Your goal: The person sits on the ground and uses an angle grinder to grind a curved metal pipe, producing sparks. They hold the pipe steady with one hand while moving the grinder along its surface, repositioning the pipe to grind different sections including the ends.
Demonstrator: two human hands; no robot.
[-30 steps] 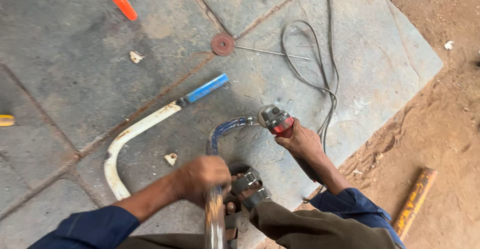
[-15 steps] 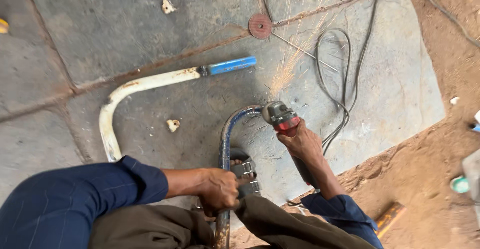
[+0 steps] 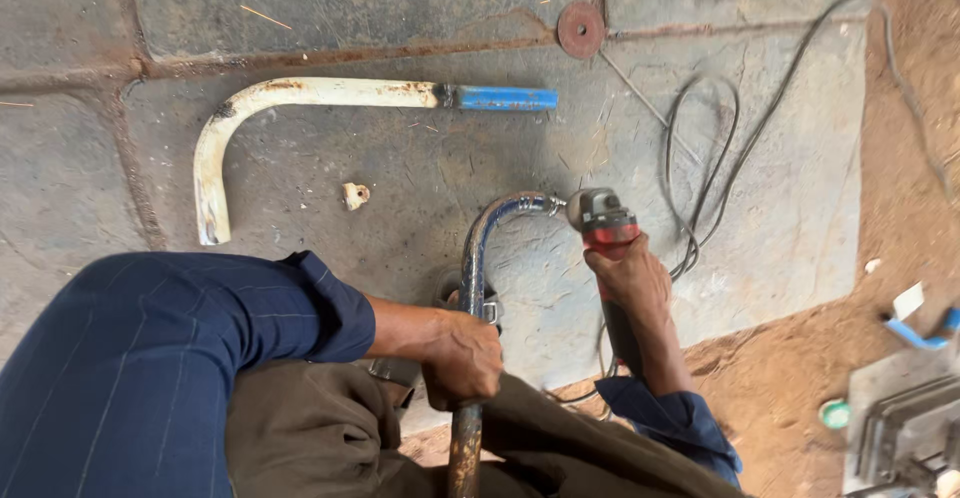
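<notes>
My left hand (image 3: pixel 462 356) is closed around a bent blue-grey metal pipe (image 3: pixel 476 248) that runs up from my lap and curves to the right. My right hand (image 3: pixel 630 280) grips a red and grey angle grinder (image 3: pixel 600 220), whose head meets the curved end of the pipe. A small vise or clamp (image 3: pixel 488 310) sits around the pipe just above my left hand, mostly hidden. My dark blue sleeves and brown trousers fill the lower left.
A white curved pipe with a blue end (image 3: pixel 300 98) lies on the concrete floor (image 3: pixel 380 18) farther away. A rusty round disc (image 3: pixel 581 29) and a black cable loop (image 3: pixel 720 158) lie to the right. Red dirt ground (image 3: pixel 900 258) and metal parts (image 3: pixel 900 428) border the slab.
The view has shifted, and my left sleeve now fills more of the lower left. Both hands keep their grips; the grinder stays at the pipe's bend.
</notes>
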